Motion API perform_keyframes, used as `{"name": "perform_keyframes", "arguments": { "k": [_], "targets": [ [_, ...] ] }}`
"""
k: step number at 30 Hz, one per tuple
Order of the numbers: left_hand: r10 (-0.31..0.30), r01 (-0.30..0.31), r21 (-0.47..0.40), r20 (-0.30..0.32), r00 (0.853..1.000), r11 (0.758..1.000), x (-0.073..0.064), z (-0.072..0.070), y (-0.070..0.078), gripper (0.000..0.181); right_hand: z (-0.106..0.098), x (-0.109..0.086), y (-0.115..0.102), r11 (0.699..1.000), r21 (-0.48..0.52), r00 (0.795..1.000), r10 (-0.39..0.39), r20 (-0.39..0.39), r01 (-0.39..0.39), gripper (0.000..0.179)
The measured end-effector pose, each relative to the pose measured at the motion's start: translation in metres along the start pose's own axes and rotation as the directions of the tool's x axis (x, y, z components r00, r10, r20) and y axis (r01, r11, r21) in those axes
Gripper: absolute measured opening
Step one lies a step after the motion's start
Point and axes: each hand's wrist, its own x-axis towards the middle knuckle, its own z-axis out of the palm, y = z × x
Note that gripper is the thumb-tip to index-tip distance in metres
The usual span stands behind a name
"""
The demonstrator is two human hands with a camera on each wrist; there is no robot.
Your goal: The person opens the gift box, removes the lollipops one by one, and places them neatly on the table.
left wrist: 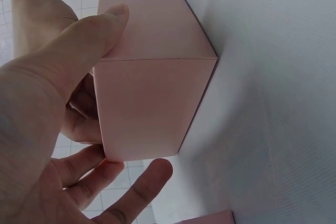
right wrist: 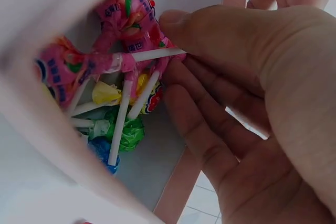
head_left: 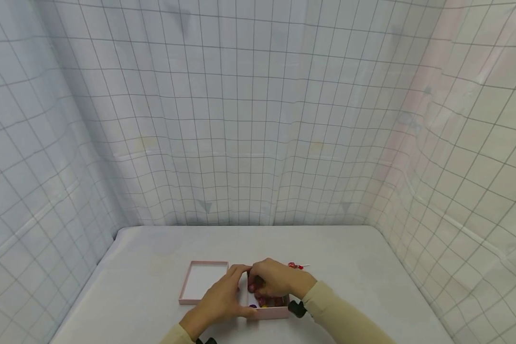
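An open pink box (head_left: 272, 313) with a white inside stands on the table, holding several wrapped lollipops. My left hand (head_left: 223, 297) grips its left side, the thumb on the near wall and the fingers towards the far corner. In the left wrist view the thumb lies flat on the pink box (left wrist: 152, 108). My right hand (head_left: 276, 278) reaches inside; in the right wrist view its thumb and fingertips pinch a pink-wrapped lollipop (right wrist: 140, 27). Below it lie a green lollipop (right wrist: 132, 132), a blue lollipop (right wrist: 102, 153) and yellow wrappers.
Left of the box lies a shallow pink-edged lid (head_left: 204, 282), white side up. A red-wrapped lollipop (head_left: 295, 265) with a white stick lies on the white table (head_left: 352, 267) behind the right hand. Grid-patterned curtains (head_left: 258, 119) enclose the table at the back and sides.
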Motion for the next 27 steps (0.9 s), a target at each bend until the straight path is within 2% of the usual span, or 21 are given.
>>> {"name": "perform_keyframes", "arguments": {
  "k": [9,20,27],
  "targets": [
    [-0.008,0.008,0.003,0.008,1.000,1.000,-0.0005,-0.0018,-0.0008,0.112,0.0039,0.0016,0.0012,0.996,-0.024,0.996,-0.084,-0.004,0.084,0.013],
    [0.011,-0.011,-0.005,0.013,1.000,1.000,-0.0009,-0.0017,-0.0022,0.110,0.0071,0.0023,0.0031,1.000,0.017,0.999,-0.027,0.033,0.026,0.014],
    [0.010,-0.010,-0.001,0.004,1.000,1.000,-0.0013,-0.0019,-0.0021,0.109,0.0087,0.0024,0.0025,0.999,0.035,0.999,-0.041,0.031,0.040,0.015]
  ]
}}
